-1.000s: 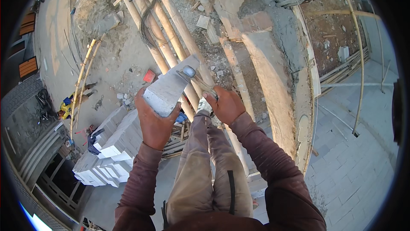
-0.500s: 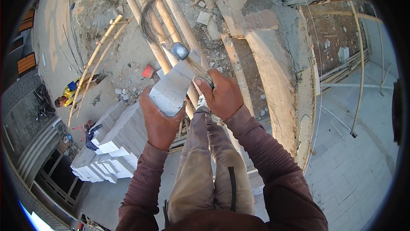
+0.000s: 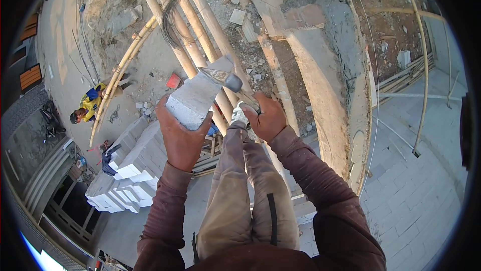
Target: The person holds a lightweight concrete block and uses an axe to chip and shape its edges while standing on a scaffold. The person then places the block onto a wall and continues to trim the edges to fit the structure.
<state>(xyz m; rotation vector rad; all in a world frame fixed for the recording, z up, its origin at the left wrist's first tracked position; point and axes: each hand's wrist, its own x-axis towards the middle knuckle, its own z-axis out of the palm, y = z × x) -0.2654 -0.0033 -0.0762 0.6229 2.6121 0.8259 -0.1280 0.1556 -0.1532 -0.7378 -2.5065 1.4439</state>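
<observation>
One block (image 3: 194, 96) in left hand (image 3: 180, 141)

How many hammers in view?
1: the hammer, gripped by its handle in the right hand, head at the pale block in the left hand. Others may be hidden.

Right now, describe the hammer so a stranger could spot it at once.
From the long wooden poles at top centre, look down to the right hand. It grips the hammer, whose dark metal head sets it apart from the pale block in the left hand.
</observation>
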